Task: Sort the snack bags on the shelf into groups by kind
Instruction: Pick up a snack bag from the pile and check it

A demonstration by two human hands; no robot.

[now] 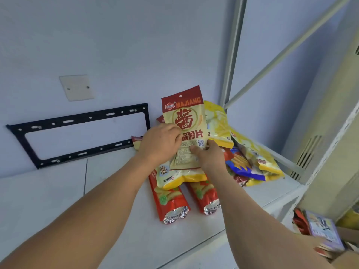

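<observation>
Head view looks down on a white shelf (120,220) against a pale wall, where a loose heap of snack bags lies near the back right corner: yellow bags (250,152) spilling to the right, a blue-and-red bag (240,164) among them, and two long red bags (171,202) lying side by side toward the front edge with their silver ends nearest the camera. Above this heap, held upright, is the cream-and-red bag (184,121) marked MAJIANG. It looks light, thin and crinkly, with a glossy film that is probably slick and contents that likely crush easily, so a light pinch on the flat sealed margins should serve better than a squeeze across the middle. The left hand (161,144) grips its left edge about halfway down, thumb across the printed face and the fingers hidden behind. The right hand (209,154) pinches the lower right part, thumb (194,149) lying on the front panel and its fingers behind the bag. Both hands are clasped on this one bag, which is raised above a yellow-bottomed bag (182,177) below it.
</observation>
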